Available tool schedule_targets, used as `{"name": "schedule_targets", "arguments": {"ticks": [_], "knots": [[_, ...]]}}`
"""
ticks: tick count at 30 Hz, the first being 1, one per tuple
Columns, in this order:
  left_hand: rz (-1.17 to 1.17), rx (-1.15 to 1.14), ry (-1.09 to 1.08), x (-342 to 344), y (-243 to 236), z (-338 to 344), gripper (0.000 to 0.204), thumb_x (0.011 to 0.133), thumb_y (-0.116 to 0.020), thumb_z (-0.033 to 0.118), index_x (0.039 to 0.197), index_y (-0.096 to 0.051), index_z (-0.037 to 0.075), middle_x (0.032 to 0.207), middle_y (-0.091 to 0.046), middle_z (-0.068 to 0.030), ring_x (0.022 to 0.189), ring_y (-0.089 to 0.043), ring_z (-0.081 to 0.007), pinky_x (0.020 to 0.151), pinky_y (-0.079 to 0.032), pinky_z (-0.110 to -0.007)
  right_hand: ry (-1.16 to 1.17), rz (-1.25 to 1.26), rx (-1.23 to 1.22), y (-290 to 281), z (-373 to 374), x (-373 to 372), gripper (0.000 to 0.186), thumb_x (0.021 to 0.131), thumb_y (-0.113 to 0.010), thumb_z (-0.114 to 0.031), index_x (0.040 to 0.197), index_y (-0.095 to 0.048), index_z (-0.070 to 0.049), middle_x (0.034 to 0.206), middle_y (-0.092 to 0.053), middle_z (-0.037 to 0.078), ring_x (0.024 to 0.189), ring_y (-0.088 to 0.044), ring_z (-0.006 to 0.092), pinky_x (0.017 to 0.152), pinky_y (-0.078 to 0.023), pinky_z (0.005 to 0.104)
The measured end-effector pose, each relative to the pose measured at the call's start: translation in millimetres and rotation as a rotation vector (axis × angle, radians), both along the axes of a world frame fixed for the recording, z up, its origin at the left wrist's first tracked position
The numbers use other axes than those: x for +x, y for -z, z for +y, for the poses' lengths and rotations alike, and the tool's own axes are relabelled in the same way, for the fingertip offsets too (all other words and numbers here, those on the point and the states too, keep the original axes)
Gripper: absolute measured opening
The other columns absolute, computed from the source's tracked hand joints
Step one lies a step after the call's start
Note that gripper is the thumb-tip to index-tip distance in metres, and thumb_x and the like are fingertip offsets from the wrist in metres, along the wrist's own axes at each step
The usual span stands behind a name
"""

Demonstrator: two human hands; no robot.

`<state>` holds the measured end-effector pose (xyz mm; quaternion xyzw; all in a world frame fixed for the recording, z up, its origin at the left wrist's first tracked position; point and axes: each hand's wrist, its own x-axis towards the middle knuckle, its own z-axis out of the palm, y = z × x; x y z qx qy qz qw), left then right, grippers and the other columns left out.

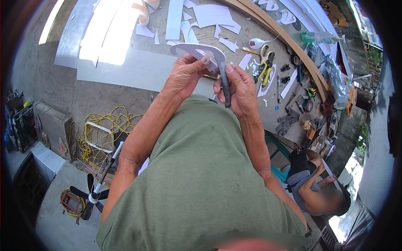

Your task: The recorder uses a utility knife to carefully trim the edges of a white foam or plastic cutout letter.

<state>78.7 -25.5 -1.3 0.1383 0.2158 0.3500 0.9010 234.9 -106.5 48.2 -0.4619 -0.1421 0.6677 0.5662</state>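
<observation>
My left hand (186, 75) is closed on a white curved cut-out (194, 47), pinching its lower edge between thumb and fingers. A dark grey tapered strip or tool (224, 85) lies against the right end of the cut-out and points down toward me. Its exact kind is not clear. My right hand (240, 88) is closed around this dark piece, with the thumb near its upper part. Both hands are over the table's near edge, in front of my green shirt. My left fingers partly hide the cut-out's underside.
On the worktable (247, 31) lie white offcuts (213, 16), yellow-handled cutters (266, 69), a grey glove (288, 121) and a clear green bottle (320, 37). Tangled yellow cord (100, 129) and a fan (93, 195) are at left. Another person (314, 184) sits at lower right.
</observation>
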Motion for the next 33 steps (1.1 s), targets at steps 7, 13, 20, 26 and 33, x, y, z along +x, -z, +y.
{"name": "schedule_targets", "arguments": {"ticks": [7,13,20,26,33], "knots": [[0.310,0.098,-0.093,1.7,-4.0,-4.1,0.022,0.085,-0.077,0.013,0.101,-0.069,0.000,0.095,-0.071,-0.0103,0.083,-0.067,-0.0162,0.068,-0.057,-0.028,0.008,-0.291,0.003,-6.6,-8.5,3.8,0.035,0.099,-0.059,-0.017,0.126,-0.054,0.005,0.091,-0.066,0.013,0.064,-0.065,0.0142,0.043,-0.051,0.0225],[0.353,0.210,-0.089,0.0,-9.5,-5.7,0.024,0.082,-0.079,0.010,0.100,-0.069,-0.002,0.091,-0.072,-0.0111,0.080,-0.068,-0.0158,0.069,-0.058,-0.029,-0.041,-0.390,0.066,-5.5,-19.8,7.5,0.042,0.094,-0.064,-0.007,0.133,-0.053,0.006,0.096,-0.065,0.011,0.074,-0.061,0.0108,0.050,-0.050,0.0219],[0.408,0.194,-0.146,2.2,-10.9,-9.1,0.023,0.083,-0.076,0.008,0.103,-0.068,-0.001,0.095,-0.071,-0.0105,0.082,-0.068,-0.0162,0.069,-0.059,-0.030,-0.019,-0.547,0.023,-3.5,-22.5,-2.3,0.043,0.094,-0.065,-0.008,0.135,-0.054,0.002,0.094,-0.061,0.005,0.068,-0.056,0.0086,0.049,-0.046,0.0211],[0.375,0.138,-0.220,9.4,-16.6,-9.2,0.023,0.084,-0.077,0.009,0.100,-0.066,-0.003,0.090,-0.071,-0.0106,0.078,-0.068,-0.0142,0.065,-0.059,-0.027,0.003,-0.555,0.082,-7.0,-22.6,-9.7,0.042,0.095,-0.064,-0.008,0.135,-0.056,-0.001,0.094,-0.052,0.000,0.065,-0.051,0.0066,0.050,-0.042,0.0216],[0.384,0.171,-0.212,7.0,-11.8,-8.5,0.021,0.085,-0.074,0.008,0.100,-0.065,-0.004,0.091,-0.070,-0.0108,0.078,-0.067,-0.0137,0.062,-0.058,-0.026,-0.070,-0.670,0.097,-3.6,-25.5,-1.2,0.038,0.094,-0.066,-0.011,0.130,-0.060,-0.003,0.087,-0.049,-0.002,0.066,-0.048,0.0069,0.056,-0.039,0.0226]]}}
